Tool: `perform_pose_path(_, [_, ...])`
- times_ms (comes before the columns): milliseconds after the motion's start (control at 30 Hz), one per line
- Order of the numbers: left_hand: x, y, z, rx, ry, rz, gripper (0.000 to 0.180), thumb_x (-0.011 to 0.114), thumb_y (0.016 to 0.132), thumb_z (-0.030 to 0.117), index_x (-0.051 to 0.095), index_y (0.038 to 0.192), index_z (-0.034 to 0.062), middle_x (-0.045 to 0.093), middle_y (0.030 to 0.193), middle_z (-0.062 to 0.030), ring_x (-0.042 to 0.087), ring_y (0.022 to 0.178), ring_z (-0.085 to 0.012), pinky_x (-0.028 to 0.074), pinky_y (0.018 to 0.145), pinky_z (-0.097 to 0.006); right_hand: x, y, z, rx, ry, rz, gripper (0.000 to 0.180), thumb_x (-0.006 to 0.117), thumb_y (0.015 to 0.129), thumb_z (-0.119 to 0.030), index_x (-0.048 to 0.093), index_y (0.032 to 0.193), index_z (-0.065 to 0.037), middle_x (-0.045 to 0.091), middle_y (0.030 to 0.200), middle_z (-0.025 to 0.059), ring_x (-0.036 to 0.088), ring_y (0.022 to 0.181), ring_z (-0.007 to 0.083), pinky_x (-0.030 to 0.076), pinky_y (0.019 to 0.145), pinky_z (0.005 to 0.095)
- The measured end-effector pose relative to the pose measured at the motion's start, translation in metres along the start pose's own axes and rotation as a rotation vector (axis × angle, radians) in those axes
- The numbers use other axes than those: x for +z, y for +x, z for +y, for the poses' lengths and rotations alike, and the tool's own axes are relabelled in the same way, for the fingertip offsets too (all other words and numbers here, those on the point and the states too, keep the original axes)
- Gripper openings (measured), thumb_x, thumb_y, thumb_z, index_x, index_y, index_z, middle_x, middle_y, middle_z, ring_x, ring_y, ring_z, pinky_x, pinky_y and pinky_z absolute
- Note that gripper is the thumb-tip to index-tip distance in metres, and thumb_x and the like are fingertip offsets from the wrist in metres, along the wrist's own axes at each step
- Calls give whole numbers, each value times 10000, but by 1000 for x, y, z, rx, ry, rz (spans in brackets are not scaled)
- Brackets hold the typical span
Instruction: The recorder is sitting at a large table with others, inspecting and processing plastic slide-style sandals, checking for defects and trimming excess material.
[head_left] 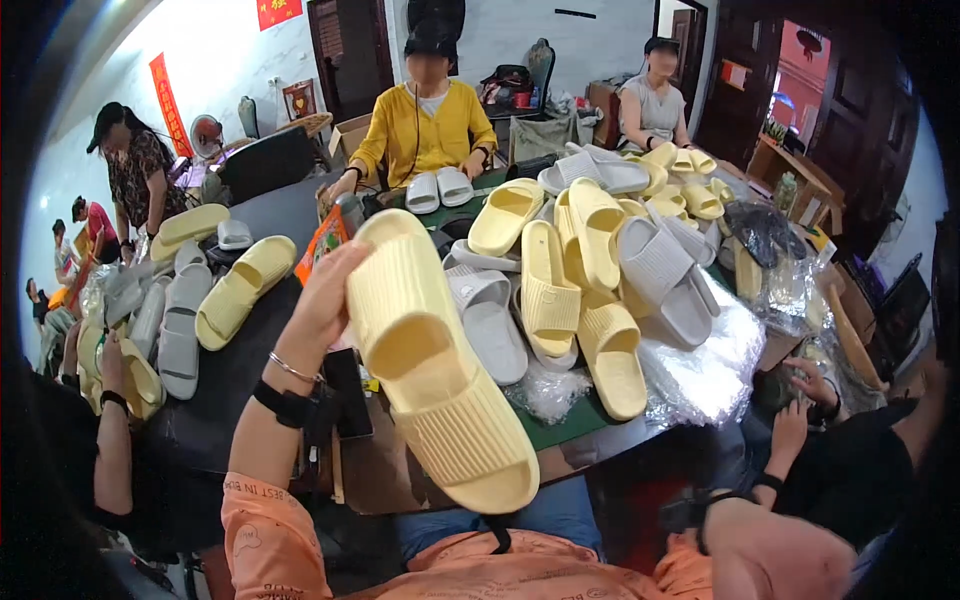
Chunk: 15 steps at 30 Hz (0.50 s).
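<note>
Two pale yellow ribbed slide sandals (440, 378), overlapped lengthwise, are positioned above the near edge of the worktop (240, 410). Of the hands, the left hand (330, 285) pinches the left edge of the far sandal; the right hand (778, 545) is at near right, apart from the sandals, and its finger position cannot be determined. Right and beyond: a pile of yellow and grey slides (597, 235), with clear plastic film (705, 375) at its near right side. Far side: one person in a yellow top (430, 135) behind a pair of light grey slides (424, 194).

The right hand (780, 545) is blurred; its grip is unclear.
</note>
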<state>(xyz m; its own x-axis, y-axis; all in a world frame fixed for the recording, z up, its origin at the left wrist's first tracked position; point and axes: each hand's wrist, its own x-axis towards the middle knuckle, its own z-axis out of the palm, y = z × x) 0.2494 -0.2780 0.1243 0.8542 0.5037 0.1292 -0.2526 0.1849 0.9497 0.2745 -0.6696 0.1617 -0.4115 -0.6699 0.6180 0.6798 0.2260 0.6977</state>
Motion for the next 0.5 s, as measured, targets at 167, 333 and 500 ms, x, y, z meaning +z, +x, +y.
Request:
perform_pose_path(167, [-19, 3, -26, -9, -26, 9, 257, 490, 887, 216, 539, 1034, 11, 606, 930, -38, 590, 796, -93, 483, 715, -232, -15, -80, -22, 1197, -311, -622, 234, 544, 764, 10, 513, 970, -98, 468, 647, 18, 401, 431, 97, 347, 402, 193])
perform_pose_path(333, [-14, 27, -40, 19, -203, 81, 275, 467, 897, 212, 526, 1058, -3, 601, 978, -61, 590, 869, -132, 479, 765, -269, -56, -154, -51, 1927, -704, -364, 146, 558, 830, -106, 607, 733, -8, 463, 495, -17, 381, 445, 78, 318, 457, 245])
perform_pose_path(500, [-27, 52, -59, -6, -488, 141, 320, 448, 902, 230, 505, 1097, -17, 589, 1035, -101, 588, 899, -188, 477, 801, -307, -91, -201, -76, 2161, -533, -399, 122, 563, 822, -110, 582, 818, 11, 487, 578, -18, 375, 497, 57, 347, 501, 218])
